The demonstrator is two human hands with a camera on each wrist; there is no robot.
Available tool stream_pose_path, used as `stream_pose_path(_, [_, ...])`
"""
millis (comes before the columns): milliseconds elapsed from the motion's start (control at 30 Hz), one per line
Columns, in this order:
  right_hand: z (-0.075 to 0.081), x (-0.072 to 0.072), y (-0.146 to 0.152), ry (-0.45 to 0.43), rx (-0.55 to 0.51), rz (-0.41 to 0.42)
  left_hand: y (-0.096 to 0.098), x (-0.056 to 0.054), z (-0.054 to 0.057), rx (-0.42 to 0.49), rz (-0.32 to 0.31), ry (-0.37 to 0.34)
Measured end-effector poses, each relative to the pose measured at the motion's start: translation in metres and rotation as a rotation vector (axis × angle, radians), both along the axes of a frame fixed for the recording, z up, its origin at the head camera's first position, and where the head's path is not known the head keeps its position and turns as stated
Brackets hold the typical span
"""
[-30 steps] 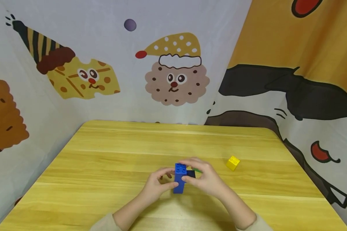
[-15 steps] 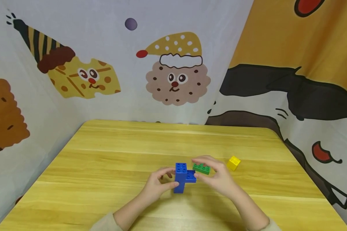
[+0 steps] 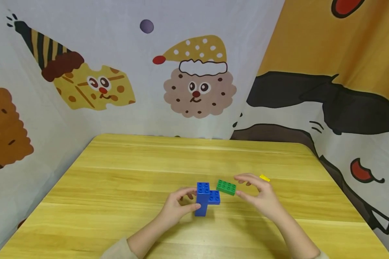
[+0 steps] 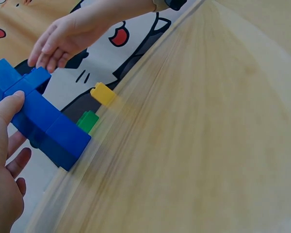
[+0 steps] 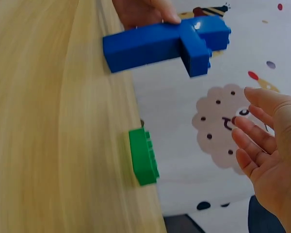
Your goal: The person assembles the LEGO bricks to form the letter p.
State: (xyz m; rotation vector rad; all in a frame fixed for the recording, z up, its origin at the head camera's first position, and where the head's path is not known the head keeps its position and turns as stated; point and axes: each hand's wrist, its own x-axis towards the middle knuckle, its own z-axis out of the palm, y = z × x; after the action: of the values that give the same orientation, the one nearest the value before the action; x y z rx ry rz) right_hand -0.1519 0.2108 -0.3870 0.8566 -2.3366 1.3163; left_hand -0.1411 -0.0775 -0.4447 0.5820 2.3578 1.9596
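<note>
A tower of blue toy building bricks [image 3: 201,205] stands upright on the table, with a blue brick jutting from its right side near the top. My left hand [image 3: 179,205] grips the tower, its thumb [image 4: 13,104] pressed on the near face. In the right wrist view the jutting brick [image 5: 196,53] shows its studs. My right hand [image 3: 260,196] holds nothing, its fingers spread and relaxed in the air right of the tower. Between that hand and the tower lies a green brick [image 3: 226,187], apart from both.
A yellow brick [image 4: 103,94] sits farther right on the table, mostly hidden behind my right hand in the head view. The wooden table [image 3: 133,162] meets a cartoon-printed cloth [image 3: 116,122] at its back and sides.
My right hand has let go at the jutting blue brick and moved right, past the green brick, toward the yellow one. My left hand and the tower have stayed in place.
</note>
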Motion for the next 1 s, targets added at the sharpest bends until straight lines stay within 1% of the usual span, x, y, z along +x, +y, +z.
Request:
stream_pose_path(267, [-0.009,-0.006,0.025,0.025,0.017,-0.072,0.000,0.001,0.001,0.008,-0.006,0.019])
stream_pose_path(400, [-0.014,-0.009,0.038,0.010,0.032,-0.120,0.000,0.001,0.001,0.010,-0.003,0.006])
stream_pose_path(633, [-0.024,-0.016,0.056,-0.028,0.071,-0.205,0.000,0.000,0.001,0.015,-0.007,0.004])
stream_pose_path(800, [-0.028,-0.020,0.066,-0.030,0.080,-0.259,0.000,0.000,0.001,0.005,-0.004,0.003])
stream_pose_path(1000, [-0.033,-0.023,0.073,-0.060,0.104,-0.340,0.000,0.001,0.000,0.003,-0.003,0.011])
